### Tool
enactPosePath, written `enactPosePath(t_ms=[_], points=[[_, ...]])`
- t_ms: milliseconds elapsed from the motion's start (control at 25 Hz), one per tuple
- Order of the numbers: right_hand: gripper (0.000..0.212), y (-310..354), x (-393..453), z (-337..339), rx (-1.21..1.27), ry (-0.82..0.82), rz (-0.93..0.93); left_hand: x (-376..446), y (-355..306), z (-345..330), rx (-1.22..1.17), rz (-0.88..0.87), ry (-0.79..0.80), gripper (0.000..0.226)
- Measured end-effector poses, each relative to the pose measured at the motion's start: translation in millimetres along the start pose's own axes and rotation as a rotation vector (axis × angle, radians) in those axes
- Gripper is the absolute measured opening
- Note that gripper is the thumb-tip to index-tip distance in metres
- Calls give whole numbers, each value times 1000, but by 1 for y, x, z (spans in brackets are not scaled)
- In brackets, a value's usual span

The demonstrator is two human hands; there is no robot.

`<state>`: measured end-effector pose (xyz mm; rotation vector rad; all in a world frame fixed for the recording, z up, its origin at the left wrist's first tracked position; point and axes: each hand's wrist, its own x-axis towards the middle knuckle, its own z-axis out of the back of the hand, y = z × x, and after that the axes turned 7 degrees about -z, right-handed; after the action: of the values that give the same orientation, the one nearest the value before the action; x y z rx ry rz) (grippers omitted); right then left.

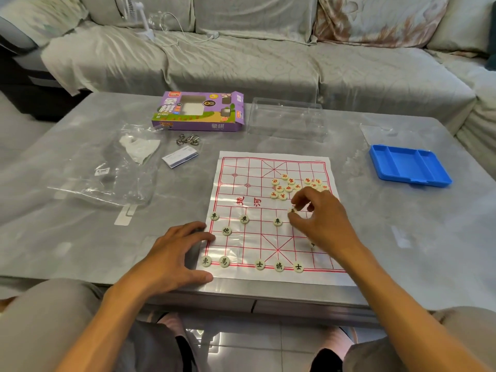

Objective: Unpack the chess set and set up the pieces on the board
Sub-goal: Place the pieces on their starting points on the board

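A white paper chess board point(241, 200) with red lines lies on the grey table. Black-lettered round pieces stand on its near half, among them the general point(279, 266) on the near row and a soldier point(277, 221). A loose cluster of red-lettered pieces point(288, 187) lies on the far right part of the board. My right hand point(319, 218) hovers over the board's right side and pinches one round piece point(292, 210) between thumb and fingers. My left hand point(177, 253) rests flat on the table, fingertips touching the board's left edge.
A purple chess box point(198, 111) lies at the back, a clear plastic lid point(287, 119) to its right. A blue tray point(409, 165) sits far right. A clear plastic bag point(107, 167), metal rings point(188, 139) and a small card point(179, 156) lie left. A sofa stands behind the table.
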<state>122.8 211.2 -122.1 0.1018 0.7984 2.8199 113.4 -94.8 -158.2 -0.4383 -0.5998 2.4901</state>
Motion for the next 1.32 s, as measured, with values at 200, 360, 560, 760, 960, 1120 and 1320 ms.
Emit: enactPosePath(t_ms=[200, 360, 560, 760, 960, 1120, 1320], points=[[29, 38, -54, -49, -90, 169, 236, 1, -3, 0, 23, 1, 3, 78], [36, 38, -57, -62, -126, 185, 253, -1, -1, -1, 16, -3, -10, 77], [38, 41, -61, -57, -124, 191, 275, 2, -1, -3, 23, 2, -9, 77], [24, 3, -44, -18, -65, 49, 137, 1, 3, -2, -4, -11, -15, 77], [28, -67, -11, 16, -228, 120, -87, 1, 2, -1, -10, -11, -2, 80], [21, -72, -5, 8, -186, 152, -42, 1, 2, -2, -15, -7, -1, 78], [23, -70, -2, 0, -205, 60, -19, 1, 1, 0, -13, -5, 16, 83]])
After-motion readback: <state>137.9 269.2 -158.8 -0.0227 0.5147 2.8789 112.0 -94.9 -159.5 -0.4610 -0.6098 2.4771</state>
